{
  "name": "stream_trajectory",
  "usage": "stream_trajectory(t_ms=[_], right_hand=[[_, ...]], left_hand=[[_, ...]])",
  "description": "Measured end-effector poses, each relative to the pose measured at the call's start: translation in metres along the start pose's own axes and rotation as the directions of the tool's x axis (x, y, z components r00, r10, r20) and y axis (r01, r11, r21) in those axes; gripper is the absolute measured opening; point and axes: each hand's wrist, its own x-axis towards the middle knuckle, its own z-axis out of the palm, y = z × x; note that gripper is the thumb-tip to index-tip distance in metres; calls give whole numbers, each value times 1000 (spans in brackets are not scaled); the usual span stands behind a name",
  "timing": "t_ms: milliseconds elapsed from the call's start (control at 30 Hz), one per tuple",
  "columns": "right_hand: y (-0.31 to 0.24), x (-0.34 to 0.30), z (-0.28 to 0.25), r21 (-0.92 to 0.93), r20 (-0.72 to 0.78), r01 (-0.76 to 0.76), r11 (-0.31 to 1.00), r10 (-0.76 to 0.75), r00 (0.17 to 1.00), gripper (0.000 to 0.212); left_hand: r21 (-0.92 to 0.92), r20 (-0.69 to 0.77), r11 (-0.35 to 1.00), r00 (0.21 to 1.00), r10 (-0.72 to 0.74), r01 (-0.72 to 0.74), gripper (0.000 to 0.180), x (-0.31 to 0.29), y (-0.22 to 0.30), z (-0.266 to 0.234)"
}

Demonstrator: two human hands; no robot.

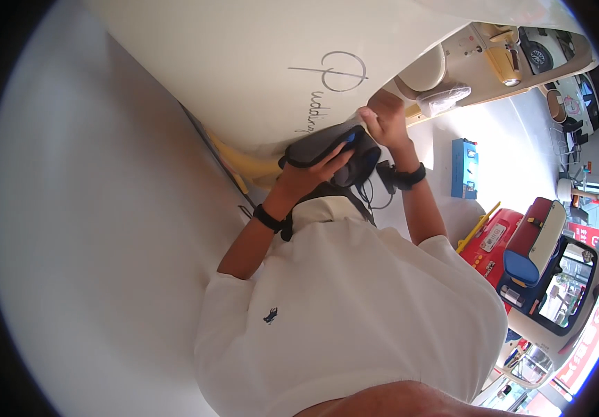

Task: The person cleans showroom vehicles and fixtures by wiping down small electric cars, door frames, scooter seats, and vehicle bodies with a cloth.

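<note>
A dark grey fabric pouch [318, 144] with black edging is held in front of my waist, close against a cream car panel [244, 62]. My left hand [317, 172] grips it from below, fingers lying along its opening. A small patch of blue [350, 139] shows beside the fingertips; what it belongs to is hidden. At the pouch's upper right, my right hand [387, 119] is closed in a fist with the thumb pressed in. Whatever it holds, if anything, cannot be made out. Black bands [410, 176] circle both wrists, and a thin dark cable [381, 203] loops between the forearms.
Right of the panel, the car's interior [462, 55] shows a plastic-wrapped item [444, 99]. A blue box [464, 168] stands on the pale floor. Farther right, a red and white car [521, 257] has its rear open. A yellow part [244, 163] sits below the cream panel.
</note>
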Motion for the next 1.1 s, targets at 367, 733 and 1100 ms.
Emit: stream_trajectory(t_ms=[367, 733, 1100], right_hand=[[-2, -76, 28, -18, 314, -43, 999, 47, 948, 32], [70, -91, 27, 152, 428, -231, 961, 146, 892, 46], [155, -170, 6, -29, 390, -603, 797, 564, 728, 41]], left_hand=[[-233, 269, 934, 941, -206, 271, 51, -20, 22, 66], [-20, 449, 825, 742, -498, 565, 49, 20, 15, 133], [35, 671, 973, 716, -192, 228, 34, 73, 45, 235]])
